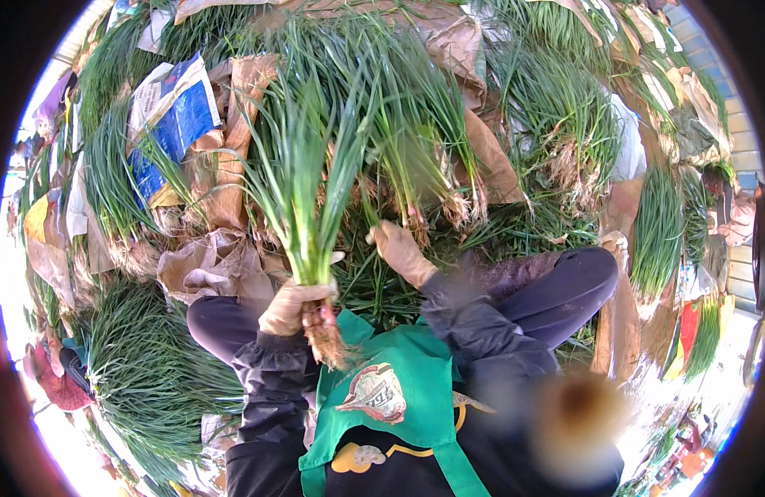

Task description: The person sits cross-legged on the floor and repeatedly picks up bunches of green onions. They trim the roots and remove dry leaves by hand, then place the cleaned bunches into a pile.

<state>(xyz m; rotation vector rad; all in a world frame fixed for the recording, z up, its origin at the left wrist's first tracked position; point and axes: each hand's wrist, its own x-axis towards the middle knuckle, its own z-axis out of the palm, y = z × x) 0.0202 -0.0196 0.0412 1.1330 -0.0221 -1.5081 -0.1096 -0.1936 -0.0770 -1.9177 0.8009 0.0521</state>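
My left hand, in a pale glove, is closed around a bunch of spring onions just above the roots. Its long green leaves fan out away from me, and the reddish bases and brown roots hang below the fist, over the green apron on my lap. My right hand, also gloved, is to the right of the bunch, apart from it. Its fingertips pinch a blurred green stalk. Beyond both hands lies a heap of spring onions, roots towards me.
Loose leaves litter the ground between my bent legs. A crumpled brown sack lies left of my left hand, with a blue-and-white printed sack farther off. More onion piles surround me. Another person is partly visible at far left.
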